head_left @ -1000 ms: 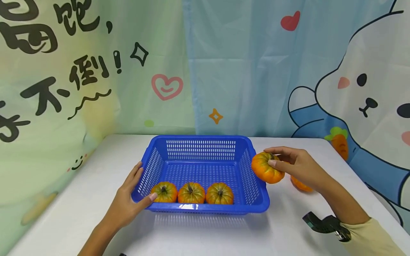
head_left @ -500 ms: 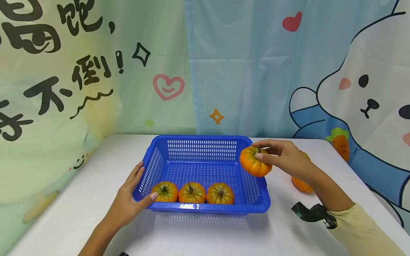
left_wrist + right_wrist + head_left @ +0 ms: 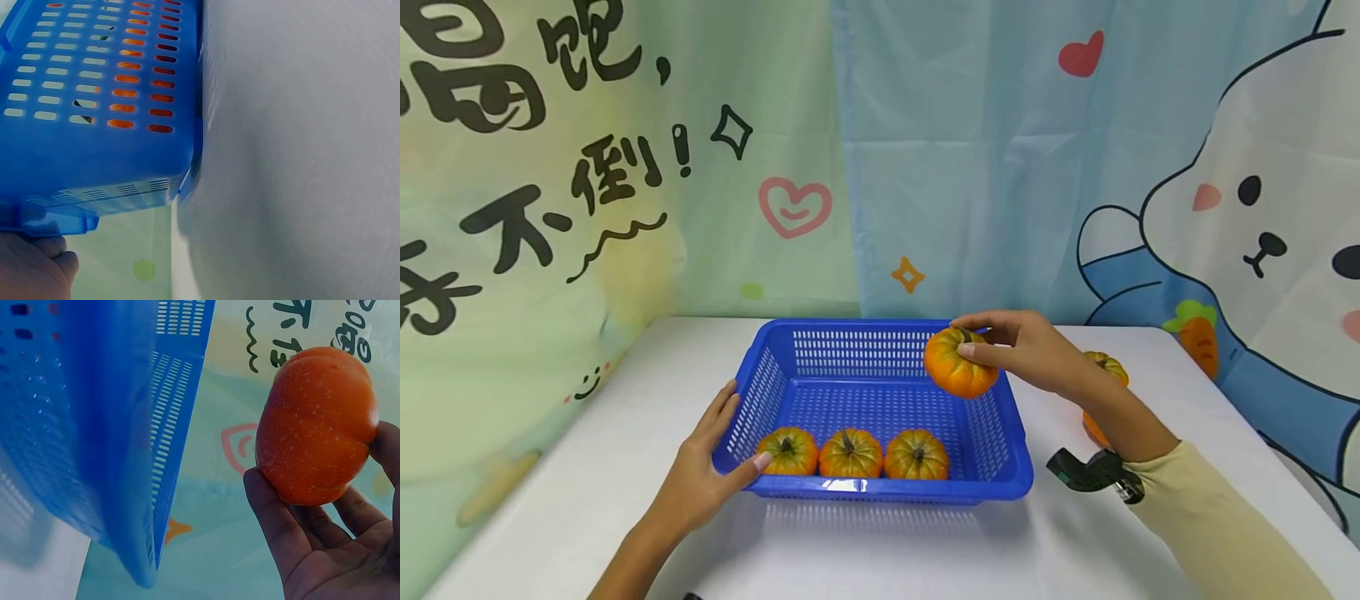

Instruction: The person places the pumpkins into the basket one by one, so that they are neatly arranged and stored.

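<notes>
pumpkin (image 3: 955,371) pinched between thumb and fingers of your right hand (image 3: 1026,346), up over the far right part of the blue basket (image 3: 872,490). your left hand (image 3: 696,475) holds the basket at its near left corner, thumb over the rim. three more pumpkins (image 3: 851,457) line the basket's near side, inside; right of the basket, two further pumpkins (image 3: 1108,365), partly hidden by your forearm, sit on the white counter (image 3: 880,558). behind the basket hangs a printed cloth (image 3: 940,167).

Black characters (image 3: 511,237) "饱," and "不倒!" on the green cloth backdrop (image 3: 715,225)

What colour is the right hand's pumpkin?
Orange pumpkin, with yellow-green streaks on top; best in the head view.
</notes>
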A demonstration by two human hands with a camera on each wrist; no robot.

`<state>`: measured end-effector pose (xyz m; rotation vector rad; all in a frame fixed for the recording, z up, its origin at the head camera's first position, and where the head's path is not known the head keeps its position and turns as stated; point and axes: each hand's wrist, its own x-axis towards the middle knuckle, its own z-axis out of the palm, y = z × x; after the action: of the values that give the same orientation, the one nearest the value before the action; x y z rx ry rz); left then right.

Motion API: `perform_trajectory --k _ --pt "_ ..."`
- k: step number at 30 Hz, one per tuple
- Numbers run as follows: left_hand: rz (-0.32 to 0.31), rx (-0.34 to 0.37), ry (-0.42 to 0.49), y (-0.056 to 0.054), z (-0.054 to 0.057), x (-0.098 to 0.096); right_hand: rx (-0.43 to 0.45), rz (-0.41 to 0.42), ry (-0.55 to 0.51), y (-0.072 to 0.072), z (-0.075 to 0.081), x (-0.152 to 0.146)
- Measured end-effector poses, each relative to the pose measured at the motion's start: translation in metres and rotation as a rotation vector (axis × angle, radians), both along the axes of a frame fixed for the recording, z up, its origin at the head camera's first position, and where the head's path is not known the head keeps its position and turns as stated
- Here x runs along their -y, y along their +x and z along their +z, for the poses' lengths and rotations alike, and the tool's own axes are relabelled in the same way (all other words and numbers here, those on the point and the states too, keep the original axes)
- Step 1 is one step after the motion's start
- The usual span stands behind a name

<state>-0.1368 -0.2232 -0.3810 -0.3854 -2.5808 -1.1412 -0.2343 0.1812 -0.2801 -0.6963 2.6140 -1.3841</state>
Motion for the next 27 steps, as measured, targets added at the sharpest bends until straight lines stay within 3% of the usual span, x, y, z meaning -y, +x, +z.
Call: perform_trajectory --k 14,27 --pt "0.0 0.004 0.0 -0.001 0.0 0.0 0.011 0.121 -0.05 -0.021 0.005 0.041" --pt "0.003 0.013 0.009 -0.003 -0.003 0.001 -0.03 0.214 0.034 -0.036 0.001 0.081"
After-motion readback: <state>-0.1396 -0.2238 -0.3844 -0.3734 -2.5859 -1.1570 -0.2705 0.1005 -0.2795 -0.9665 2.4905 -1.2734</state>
